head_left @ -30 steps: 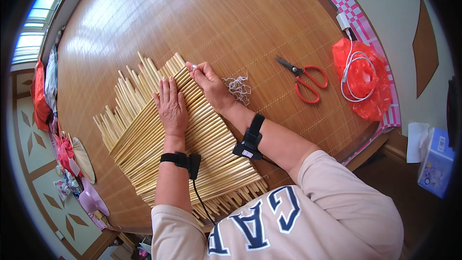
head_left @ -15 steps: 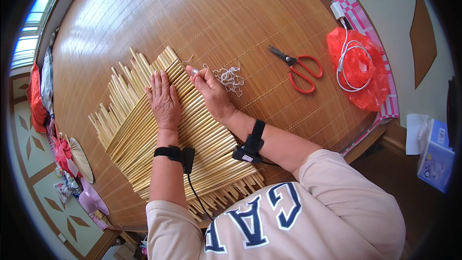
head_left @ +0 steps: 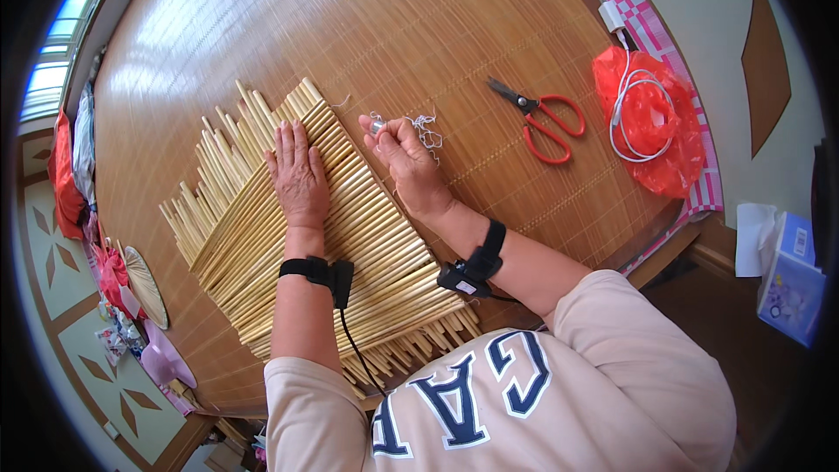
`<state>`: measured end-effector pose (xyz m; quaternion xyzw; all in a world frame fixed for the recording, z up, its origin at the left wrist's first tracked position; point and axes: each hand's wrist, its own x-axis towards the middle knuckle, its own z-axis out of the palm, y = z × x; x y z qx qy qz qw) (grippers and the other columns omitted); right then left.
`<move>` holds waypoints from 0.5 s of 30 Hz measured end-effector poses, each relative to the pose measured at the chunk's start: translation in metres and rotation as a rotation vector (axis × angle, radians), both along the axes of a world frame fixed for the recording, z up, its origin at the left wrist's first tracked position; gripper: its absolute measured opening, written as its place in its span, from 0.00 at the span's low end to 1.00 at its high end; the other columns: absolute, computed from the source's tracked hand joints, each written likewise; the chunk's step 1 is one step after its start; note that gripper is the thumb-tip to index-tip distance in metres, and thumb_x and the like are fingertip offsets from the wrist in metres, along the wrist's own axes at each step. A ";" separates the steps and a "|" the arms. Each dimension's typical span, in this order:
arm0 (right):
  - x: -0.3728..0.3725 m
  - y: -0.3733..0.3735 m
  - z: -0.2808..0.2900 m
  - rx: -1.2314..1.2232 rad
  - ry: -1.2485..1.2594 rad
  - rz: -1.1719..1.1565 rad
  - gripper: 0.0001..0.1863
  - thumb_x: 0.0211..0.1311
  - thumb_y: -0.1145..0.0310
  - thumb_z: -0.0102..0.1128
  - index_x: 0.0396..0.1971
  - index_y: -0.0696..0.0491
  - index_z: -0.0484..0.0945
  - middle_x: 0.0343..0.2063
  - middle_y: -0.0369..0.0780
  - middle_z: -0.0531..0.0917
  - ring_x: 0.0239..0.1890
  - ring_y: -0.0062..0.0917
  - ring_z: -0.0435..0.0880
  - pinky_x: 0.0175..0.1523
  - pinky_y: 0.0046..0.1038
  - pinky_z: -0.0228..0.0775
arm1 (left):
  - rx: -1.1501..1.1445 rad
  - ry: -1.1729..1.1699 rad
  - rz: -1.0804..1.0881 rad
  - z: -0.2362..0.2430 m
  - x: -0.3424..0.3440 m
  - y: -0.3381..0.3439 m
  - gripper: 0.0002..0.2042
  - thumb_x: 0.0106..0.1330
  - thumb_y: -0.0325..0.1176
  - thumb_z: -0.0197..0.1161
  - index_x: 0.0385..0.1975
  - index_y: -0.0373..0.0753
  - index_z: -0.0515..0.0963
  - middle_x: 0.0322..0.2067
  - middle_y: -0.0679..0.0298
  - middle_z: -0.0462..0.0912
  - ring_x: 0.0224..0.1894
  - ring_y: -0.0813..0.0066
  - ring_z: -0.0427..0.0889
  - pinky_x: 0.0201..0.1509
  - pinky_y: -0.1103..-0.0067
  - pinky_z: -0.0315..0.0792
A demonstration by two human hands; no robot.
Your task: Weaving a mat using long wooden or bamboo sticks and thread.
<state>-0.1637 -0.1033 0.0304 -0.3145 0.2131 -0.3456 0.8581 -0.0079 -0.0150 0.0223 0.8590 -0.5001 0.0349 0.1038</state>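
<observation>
Fingers stretched out, my left hand (head_left: 299, 179) lies flat on a panel of pale straw-coloured stalks (head_left: 367, 232) laid side by side. My right hand (head_left: 408, 162) is raised just off the panel's right edge, its fingers curled in a pinch. A silvery piece like a thimble (head_left: 377, 126) sits at its fingers; whatever the pinch itself holds is too small to make out. A tangle of white thread (head_left: 427, 135) lies right beside that hand, partly hidden by it. Uneven stalk ends (head_left: 223, 144) stick out at the panel's far left.
Scissors with red handles (head_left: 551, 128) lie open to the right, on the brown slatted mat (head_left: 489, 44). Beyond them are a red plastic bag (head_left: 642, 166) and a coiled white cable (head_left: 622, 122). A woven fan (head_left: 145, 287) and a pink hat (head_left: 166, 358) stand at the left edge.
My right hand has moved to the right, away from the panel's edge, and now covers more of the thread tangle. My left hand has stayed in place on the stalks.
</observation>
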 end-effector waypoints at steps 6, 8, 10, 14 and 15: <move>-0.013 0.023 -0.005 0.098 -0.004 0.059 0.04 0.68 0.69 0.39 0.36 0.53 0.62 0.53 0.44 0.67 0.58 0.21 0.64 0.64 0.23 0.54 | 0.014 -0.031 -0.007 0.001 0.000 -0.002 0.23 0.68 0.40 0.38 0.62 0.41 0.55 0.63 0.59 0.54 0.67 0.65 0.48 0.68 0.64 0.38; -0.013 0.025 -0.010 0.011 0.035 0.065 0.04 0.68 0.70 0.39 0.36 0.54 0.62 0.55 0.44 0.66 0.55 0.19 0.65 0.62 0.23 0.55 | 0.003 -0.026 -0.012 0.000 0.000 -0.004 0.23 0.68 0.40 0.38 0.63 0.40 0.54 0.63 0.59 0.54 0.67 0.65 0.48 0.68 0.64 0.38; -0.013 0.025 -0.010 -0.129 0.088 0.068 0.04 0.68 0.70 0.39 0.36 0.54 0.62 0.55 0.44 0.66 0.54 0.20 0.65 0.61 0.23 0.55 | -0.005 -0.016 -0.016 -0.001 0.000 -0.003 0.23 0.68 0.39 0.39 0.63 0.40 0.54 0.63 0.59 0.54 0.67 0.65 0.48 0.68 0.64 0.38; -0.010 0.025 -0.012 -0.395 0.248 0.020 0.05 0.66 0.71 0.43 0.33 0.57 0.64 0.49 0.50 0.73 0.54 0.29 0.71 0.54 0.25 0.61 | 0.002 -0.020 -0.003 -0.002 0.000 -0.003 0.24 0.68 0.40 0.38 0.63 0.40 0.54 0.64 0.59 0.54 0.67 0.66 0.47 0.68 0.64 0.37; -0.010 0.024 -0.012 -0.394 0.248 0.021 0.05 0.66 0.71 0.43 0.33 0.57 0.64 0.49 0.50 0.73 0.54 0.29 0.71 0.54 0.25 0.61 | 0.006 -0.023 -0.004 -0.001 0.001 -0.002 0.24 0.68 0.40 0.38 0.63 0.40 0.53 0.64 0.59 0.54 0.67 0.66 0.47 0.68 0.64 0.37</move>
